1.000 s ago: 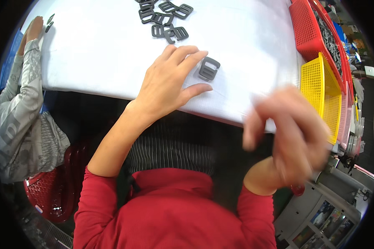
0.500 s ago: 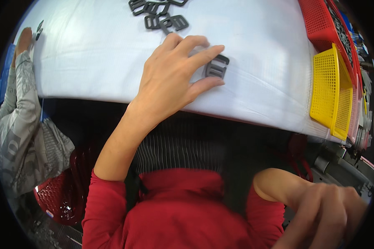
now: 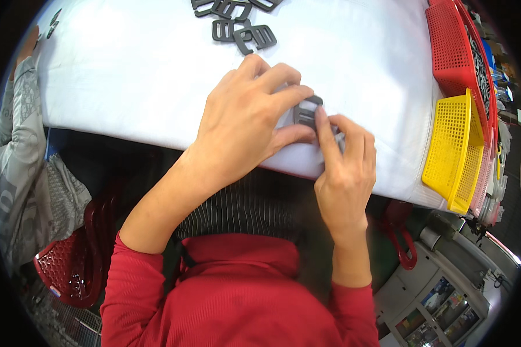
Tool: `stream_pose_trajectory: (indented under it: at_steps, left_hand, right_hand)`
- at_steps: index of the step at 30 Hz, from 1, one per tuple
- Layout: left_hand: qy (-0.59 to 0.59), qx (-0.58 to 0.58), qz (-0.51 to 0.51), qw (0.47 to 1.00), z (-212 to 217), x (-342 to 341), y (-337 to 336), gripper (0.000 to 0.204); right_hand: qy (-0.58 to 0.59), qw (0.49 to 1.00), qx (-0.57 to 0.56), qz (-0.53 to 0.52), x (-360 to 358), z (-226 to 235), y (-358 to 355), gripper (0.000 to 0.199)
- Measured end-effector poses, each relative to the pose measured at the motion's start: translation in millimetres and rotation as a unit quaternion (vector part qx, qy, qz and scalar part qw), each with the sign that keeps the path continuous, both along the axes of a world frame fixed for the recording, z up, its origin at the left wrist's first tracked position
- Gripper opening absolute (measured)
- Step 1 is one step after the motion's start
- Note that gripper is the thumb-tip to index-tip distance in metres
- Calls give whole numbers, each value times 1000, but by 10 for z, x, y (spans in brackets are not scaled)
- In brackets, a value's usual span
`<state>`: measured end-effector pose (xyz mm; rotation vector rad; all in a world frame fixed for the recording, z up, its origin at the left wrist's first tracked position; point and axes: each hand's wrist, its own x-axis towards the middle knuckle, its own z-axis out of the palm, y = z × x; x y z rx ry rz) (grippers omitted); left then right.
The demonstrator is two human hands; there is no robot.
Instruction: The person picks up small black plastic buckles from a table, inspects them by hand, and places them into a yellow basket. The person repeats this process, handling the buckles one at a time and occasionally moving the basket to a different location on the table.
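Observation:
A dark grey plastic strap buckle point(image 3: 304, 116) with slots lies close to the near edge of the white-covered table. Around its left side my left hand point(image 3: 242, 118) is closed, thumb at the near end and fingers at the far end. My right hand point(image 3: 348, 173) meets the buckle's right edge with bent fingertips. A greyish bit shows between those fingers, too small to make out, and the right thumb is mostly hidden. Beyond my hands lie several loose dark buckles point(image 3: 264, 37), some overlapping.
On the right stand a yellow perforated basket point(image 3: 446, 141) and a red perforated basket point(image 3: 447, 49) holding small dark pieces. Another person's grey sleeve point(image 3: 26, 107) is at the far left, near more small dark pieces point(image 3: 53, 26). A dark red chair point(image 3: 69, 266) stands lower left.
My right hand has come from the lower right up to the buckle's right edge. My left hand stays around the buckle. The whole view has shifted slightly.

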<state>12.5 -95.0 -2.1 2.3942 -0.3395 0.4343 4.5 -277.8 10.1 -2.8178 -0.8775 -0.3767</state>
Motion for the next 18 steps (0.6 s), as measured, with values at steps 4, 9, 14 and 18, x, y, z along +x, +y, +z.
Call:
stream_pose_trajectory:
  at_steps: [4,9,14,18]
  left_hand:
    - [3,-7,-7,1000,-2,30,2,46]
    - [-1,-6,3,1000,4,8,-14,45]
    - [-17,-4,-1,1000,-12,21,-28,44]
    - [-11,5,8,1000,-13,-7,-24,44]
  right_hand:
    - [-1,999,-28,-16,60,21,79,48]
    - [31,998,-35,-31,65,54,103,48]
    - [-3,999,-35,-24,19,44,87,47]
    - [29,997,-60,-35,107,95,159,46]
